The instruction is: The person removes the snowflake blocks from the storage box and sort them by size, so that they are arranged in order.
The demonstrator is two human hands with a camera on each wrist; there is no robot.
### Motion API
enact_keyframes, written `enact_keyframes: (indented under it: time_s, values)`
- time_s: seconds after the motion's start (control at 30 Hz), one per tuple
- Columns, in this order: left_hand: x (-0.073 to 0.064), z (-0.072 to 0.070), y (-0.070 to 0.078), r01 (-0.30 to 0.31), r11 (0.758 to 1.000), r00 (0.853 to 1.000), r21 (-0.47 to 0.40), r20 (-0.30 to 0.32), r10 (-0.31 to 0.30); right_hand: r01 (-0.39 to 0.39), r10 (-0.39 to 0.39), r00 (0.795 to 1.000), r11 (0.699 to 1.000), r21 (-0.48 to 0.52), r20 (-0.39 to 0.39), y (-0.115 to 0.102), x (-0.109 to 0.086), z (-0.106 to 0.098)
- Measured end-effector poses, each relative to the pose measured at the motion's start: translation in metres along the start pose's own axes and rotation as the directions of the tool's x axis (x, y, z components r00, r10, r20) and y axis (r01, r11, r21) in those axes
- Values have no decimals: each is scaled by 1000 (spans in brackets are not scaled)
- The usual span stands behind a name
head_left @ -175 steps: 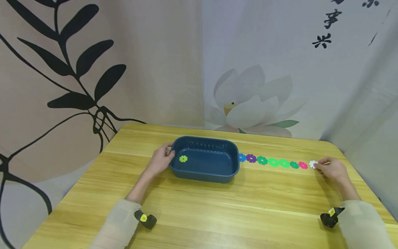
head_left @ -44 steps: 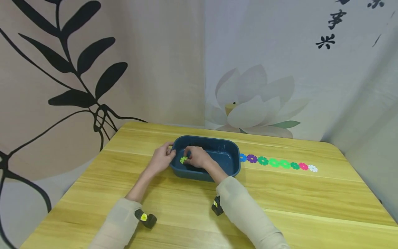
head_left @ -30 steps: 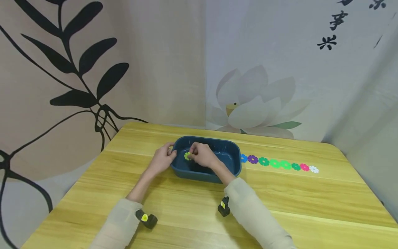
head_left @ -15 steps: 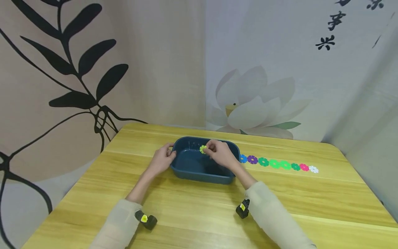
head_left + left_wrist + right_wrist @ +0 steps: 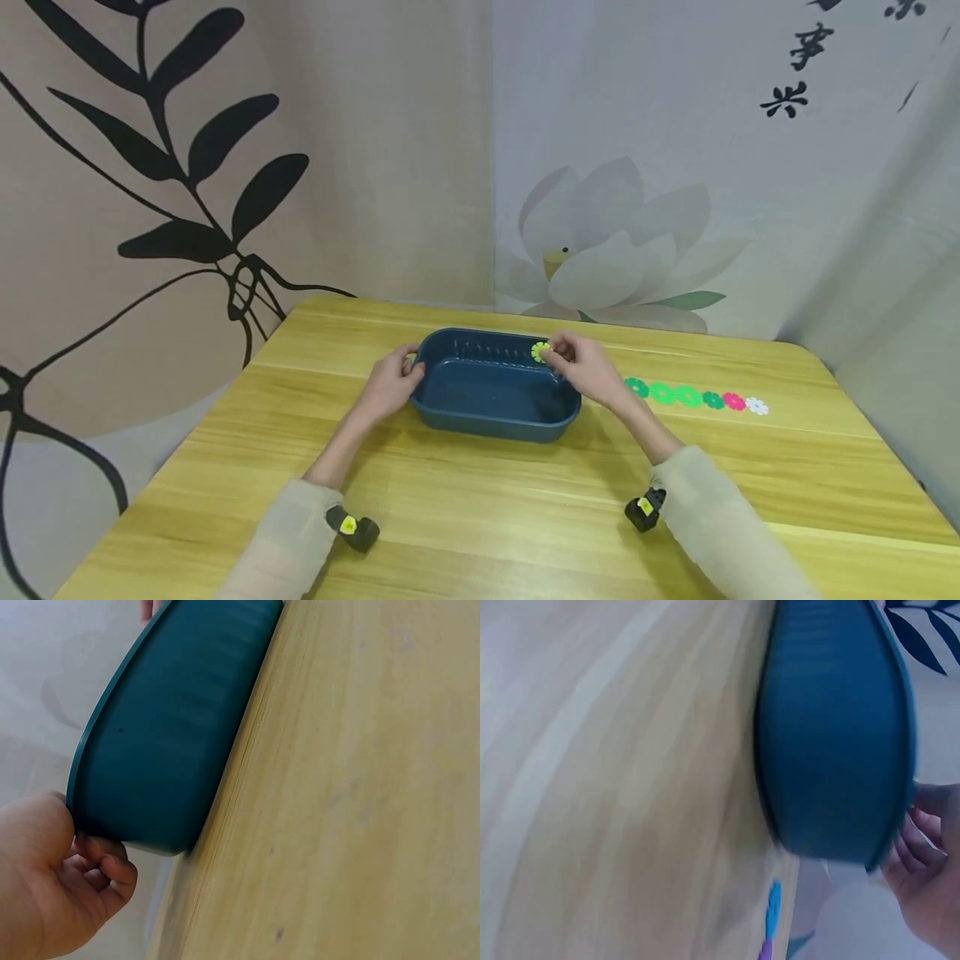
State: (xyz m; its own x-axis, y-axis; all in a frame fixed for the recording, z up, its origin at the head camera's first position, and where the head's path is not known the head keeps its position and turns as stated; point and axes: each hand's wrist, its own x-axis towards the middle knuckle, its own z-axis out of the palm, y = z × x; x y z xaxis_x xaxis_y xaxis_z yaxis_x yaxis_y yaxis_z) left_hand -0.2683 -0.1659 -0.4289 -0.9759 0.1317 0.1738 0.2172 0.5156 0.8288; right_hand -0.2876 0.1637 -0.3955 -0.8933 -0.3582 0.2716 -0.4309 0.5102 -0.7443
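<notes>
A dark blue plastic bin (image 5: 495, 421) stands on the wooden table (image 5: 480, 500). My left hand (image 5: 405, 372) grips the bin's left end, its fingers curled under the rim (image 5: 112, 870). My right hand (image 5: 553, 354) pinches a yellow-green flower disc (image 5: 540, 351) above the bin's far right corner. To the right of the bin lies a row of flower discs: several green ones (image 5: 662, 392), a pink one (image 5: 733, 402) and a white one (image 5: 757, 407). The right wrist view shows the bin's outer wall (image 5: 832, 735) and a blue disc (image 5: 772, 907) beside it.
Printed fabric screens stand behind the table and to its right. The inside of the bin (image 5: 487, 392) holds nothing that I can see. Bare tabletop stretches in front of the bin and the row.
My right hand picked the yellow-green disc off the bin floor and carried it up and to the right. The left hand stayed on the bin's left end.
</notes>
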Motion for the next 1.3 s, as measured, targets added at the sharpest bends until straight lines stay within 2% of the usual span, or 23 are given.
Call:
enact_keyframes:
  time_s: [0.17,0.37,0.6,0.8,0.93,1.1,1.3]
  values:
    - [0,0,1,-4,1000,1000,0,1,4,-46,44,996,999,-16,-83,13,-9,-27]
    - [0,-1,0,-17,1000,1000,2,1,17,-80,73,990,995,-60,-118,36,-25,-57]
    - [0,0,1,-10,1000,1000,3,2,10,-104,85,980,990,-97,-180,68,-56,-96]
    - [-1,0,1,-6,1000,1000,12,0,6,-164,128,962,977,-136,-240,94,-81,-132]
    - [-1,0,1,-11,1000,1000,9,-1,11,-222,166,949,956,-194,-267,110,-100,-152]
    - [-1,0,1,-9,1000,1000,12,-1,9,-308,233,923,924,-225,-306,130,-121,-171]
    - [0,0,0,-6,1000,1000,16,4,6,-444,338,860,866,-231,-383,149,-141,-189]
